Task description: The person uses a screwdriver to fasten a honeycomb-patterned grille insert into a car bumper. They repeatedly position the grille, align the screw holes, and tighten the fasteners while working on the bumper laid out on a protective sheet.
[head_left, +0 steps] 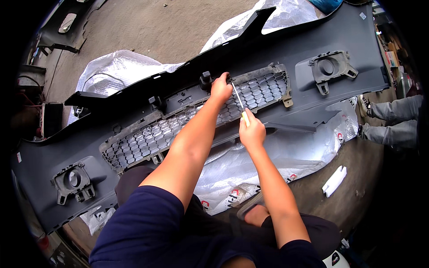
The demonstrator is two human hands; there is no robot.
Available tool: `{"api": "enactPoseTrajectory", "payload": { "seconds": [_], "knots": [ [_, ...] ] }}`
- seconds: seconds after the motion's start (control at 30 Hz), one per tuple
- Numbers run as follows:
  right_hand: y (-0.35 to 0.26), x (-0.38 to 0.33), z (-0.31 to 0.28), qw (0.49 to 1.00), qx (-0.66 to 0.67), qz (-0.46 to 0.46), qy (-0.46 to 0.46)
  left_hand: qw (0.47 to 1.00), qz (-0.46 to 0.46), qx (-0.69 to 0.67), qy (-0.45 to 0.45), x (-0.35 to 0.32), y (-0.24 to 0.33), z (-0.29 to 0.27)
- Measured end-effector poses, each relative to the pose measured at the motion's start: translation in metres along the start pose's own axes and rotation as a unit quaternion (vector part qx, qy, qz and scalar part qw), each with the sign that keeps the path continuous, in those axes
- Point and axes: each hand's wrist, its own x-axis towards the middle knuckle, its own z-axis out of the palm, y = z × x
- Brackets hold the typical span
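The left hand (pixel 221 87) is pinching the grille (pixel 196 118) edge to steady it, while right hand (pixel 251 131) fingers are wrapping the screwdriver (pixel 239 105), tip working just beside the left fingertips.

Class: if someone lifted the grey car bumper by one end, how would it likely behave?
The bumper is long, thin-walled plastic, so it would probably flex and sag. It likely feels light for its size, being a hollow shell. Lying on plastic sheeting, it might slide easily when pushed.

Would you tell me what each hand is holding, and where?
The right hand grips a screwdriver by its handle; the left hand presses the grille at its upper edge.
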Motion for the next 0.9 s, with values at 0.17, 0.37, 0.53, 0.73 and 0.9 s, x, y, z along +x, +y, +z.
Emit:
{"api": "enactPoseTrajectory", "payload": {
  "seconds": [0.17, 0.37, 0.53, 0.73, 0.9],
  "knots": [
    [0.003, 0.017, -0.024, 0.833, 0.458, 0.272, -0.15, 1.0, -0.022, 0.016, -0.012, -0.007, 0.002, -0.002],
    [0.006, -0.01, 0.003, 0.886, -0.35, -0.241, 0.186, 1.0, -0.011, 0.02, -0.002, -0.001, 0.006, -0.011],
    [0.003, 0.002, -0.002, 0.996, 0.052, 0.054, -0.048, 1.0, -0.011, 0.001, -0.009, -0.002, -0.001, -0.009],
    [-0.004, 0.007, -0.021, 0.789, 0.504, 0.308, -0.17, 0.999, -0.024, -0.005, -0.029, -0.009, -0.002, -0.009],
    [-0.034, -0.024, 0.001, 0.891, -0.408, -0.153, 0.128, 1.0, -0.013, -0.008, -0.015, -0.002, -0.002, -0.01]
  ]
}}
